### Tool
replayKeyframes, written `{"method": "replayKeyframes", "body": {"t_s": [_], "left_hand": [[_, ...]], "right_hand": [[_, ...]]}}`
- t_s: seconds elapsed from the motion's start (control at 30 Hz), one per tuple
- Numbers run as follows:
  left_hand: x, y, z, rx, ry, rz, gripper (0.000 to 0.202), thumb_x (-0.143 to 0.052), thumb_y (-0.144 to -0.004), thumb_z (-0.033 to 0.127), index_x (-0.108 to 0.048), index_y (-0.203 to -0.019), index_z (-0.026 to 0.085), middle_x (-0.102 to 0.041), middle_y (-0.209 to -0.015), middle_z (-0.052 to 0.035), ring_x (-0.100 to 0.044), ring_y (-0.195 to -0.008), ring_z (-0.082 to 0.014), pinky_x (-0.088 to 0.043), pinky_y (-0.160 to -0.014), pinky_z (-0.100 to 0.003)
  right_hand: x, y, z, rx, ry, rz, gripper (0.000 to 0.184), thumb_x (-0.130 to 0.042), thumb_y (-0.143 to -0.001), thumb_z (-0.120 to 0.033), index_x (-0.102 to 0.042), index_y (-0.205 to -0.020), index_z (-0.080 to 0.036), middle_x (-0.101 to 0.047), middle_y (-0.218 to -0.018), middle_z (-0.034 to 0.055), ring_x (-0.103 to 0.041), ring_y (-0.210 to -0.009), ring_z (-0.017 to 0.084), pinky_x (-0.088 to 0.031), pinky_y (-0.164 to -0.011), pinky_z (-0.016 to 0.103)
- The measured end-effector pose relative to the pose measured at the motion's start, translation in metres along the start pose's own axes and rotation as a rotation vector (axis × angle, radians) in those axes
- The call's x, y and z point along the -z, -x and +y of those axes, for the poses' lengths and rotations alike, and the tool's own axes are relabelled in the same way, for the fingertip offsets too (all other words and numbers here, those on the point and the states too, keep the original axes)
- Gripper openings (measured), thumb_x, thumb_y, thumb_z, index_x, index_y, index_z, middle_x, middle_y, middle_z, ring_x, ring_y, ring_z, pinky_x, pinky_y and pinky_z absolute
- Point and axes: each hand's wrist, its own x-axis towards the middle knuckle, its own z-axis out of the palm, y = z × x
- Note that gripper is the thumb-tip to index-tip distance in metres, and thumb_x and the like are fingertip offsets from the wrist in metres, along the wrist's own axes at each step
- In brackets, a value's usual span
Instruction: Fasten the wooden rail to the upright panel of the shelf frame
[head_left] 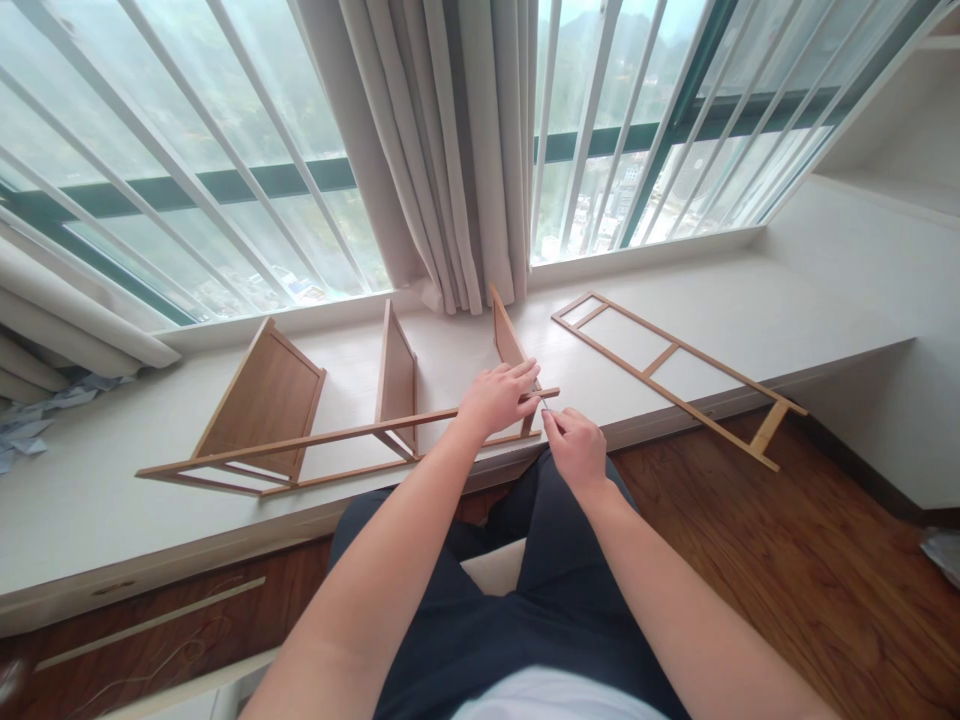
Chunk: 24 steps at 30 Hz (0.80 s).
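Note:
A partly built wooden rack [300,425] lies on its side on the white window ledge [90,490], with three shelf panels standing up from a side frame. My left hand [499,397] rests curled over the frame's rail beside the rightmost panel [510,345]. My right hand [574,445] is just right of it, its fingers pinched on a small thin metal thing near the rail's end; I cannot make out what it is. A second ladder-like side frame [675,375] lies flat on the ledge to the right, one end jutting over the edge.
Grey curtains [450,150] hang at the middle of the barred window. Crumpled paper [34,415] lies at the far left of the ledge. A thin wooden strip [150,622] lies on the dark wood floor. My legs in dark trousers are below.

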Motion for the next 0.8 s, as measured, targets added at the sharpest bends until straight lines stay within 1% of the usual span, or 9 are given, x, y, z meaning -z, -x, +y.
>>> {"method": "replayKeyframes", "body": {"t_s": [0.17,0.27,0.33,0.4,0.5,0.57,0.63,0.73,0.8], "left_hand": [[0.001,0.0,0.001,-0.002,0.007,-0.003,0.058,-0.044,-0.098,0.049,-0.047,-0.152,0.028,-0.043,-0.161,-0.0001,-0.058,-0.129,-0.0257,-0.048,-0.105,-0.04],[0.001,0.0,0.002,0.003,0.005,-0.006,0.058,-0.044,-0.098,0.049,-0.047,-0.152,0.029,-0.043,-0.161,-0.001,-0.058,-0.129,-0.0253,-0.047,-0.106,-0.04],[0.001,0.0,0.002,0.005,0.006,-0.004,0.058,-0.044,-0.098,0.049,-0.047,-0.152,0.029,-0.043,-0.161,-0.0015,-0.057,-0.13,-0.0253,-0.047,-0.107,-0.039],[0.001,0.0,0.002,0.006,0.009,-0.004,0.058,-0.045,-0.098,0.048,-0.047,-0.152,0.029,-0.044,-0.161,-0.0015,-0.057,-0.13,-0.0253,-0.047,-0.107,-0.039],[0.0,0.0,0.002,0.005,0.013,0.0,0.057,-0.045,-0.098,0.048,-0.047,-0.152,0.029,-0.044,-0.161,-0.0012,-0.058,-0.129,-0.0253,-0.047,-0.107,-0.039],[-0.001,0.0,0.001,0.002,0.015,0.007,0.058,-0.045,-0.098,0.048,-0.048,-0.152,0.028,-0.044,-0.161,-0.0014,-0.057,-0.129,-0.0254,-0.047,-0.107,-0.04],[-0.002,0.0,0.001,-0.004,0.015,0.015,0.058,-0.045,-0.098,0.048,-0.048,-0.151,0.027,-0.044,-0.161,-0.0016,-0.057,-0.129,-0.0252,-0.047,-0.106,-0.04],[-0.003,0.0,0.0,-0.013,0.015,0.026,0.057,-0.046,-0.098,0.046,-0.048,-0.151,0.027,-0.045,-0.161,-0.0018,-0.058,-0.128,-0.0245,-0.047,-0.107,-0.039],[-0.003,0.0,0.0,-0.012,0.018,0.026,0.056,-0.046,-0.098,0.046,-0.048,-0.151,0.028,-0.045,-0.16,-0.0017,-0.058,-0.129,-0.0241,-0.047,-0.107,-0.039]], "right_hand": [[0.002,-0.003,-0.005,-0.063,-0.028,-0.002,0.04,-0.05,-0.099,-0.041,-0.066,-0.068,-0.022,-0.064,-0.073,0.0079,-0.049,-0.066,0.02,-0.025,-0.062,0.031],[0.003,-0.004,-0.007,-0.135,-0.154,-0.046,0.046,-0.05,-0.098,-0.046,-0.063,-0.061,-0.022,-0.062,-0.064,0.0064,-0.05,-0.061,0.019,-0.029,-0.061,0.031],[0.002,-0.005,-0.008,-0.233,-0.339,-0.09,0.045,-0.053,-0.096,-0.05,-0.067,-0.065,-0.022,-0.06,-0.059,0.004,-0.051,-0.057,0.018,-0.032,-0.058,0.03],[-0.002,-0.006,-0.009,-0.375,-0.594,-0.136,0.042,-0.058,-0.091,-0.055,-0.072,-0.073,-0.02,-0.058,-0.056,0.0017,-0.049,-0.049,0.016,-0.033,-0.051,0.029],[-0.008,-0.006,-0.013,-0.581,-1.006,-0.204,0.04,-0.067,-0.083,-0.056,-0.071,-0.077,-0.017,-0.054,-0.053,-0.0006,-0.041,-0.039,0.011,-0.027,-0.039,0.026],[-0.009,-0.006,-0.017,-0.673,-1.235,-0.245,0.035,-0.072,-0.081,-0.052,-0.069,-0.077,-0.017,-0.051,-0.054,-0.002,-0.039,-0.038,0.009,-0.027,-0.036,0.023],[-0.008,-0.006,-0.02,-0.757,-1.406,-0.287,0.03,-0.073,-0.083,-0.045,-0.067,-0.078,-0.017,-0.048,-0.055,-0.0037,-0.038,-0.038,0.007,-0.029,-0.036,0.021],[-0.002,-0.008,-0.023,-0.87,-1.604,-0.374,0.024,-0.068,-0.089,-0.037,-0.063,-0.077,-0.017,-0.043,-0.054,-0.0056,-0.033,-0.039,0.007,-0.029,-0.037,0.02],[0.002,-0.01,-0.023,-0.908,-1.722,-0.448,0.023,-0.062,-0.094,-0.034,-0.06,-0.076,-0.018,-0.04,-0.054,-0.0063,-0.03,-0.04,0.007,-0.029,-0.038,0.019]]}}
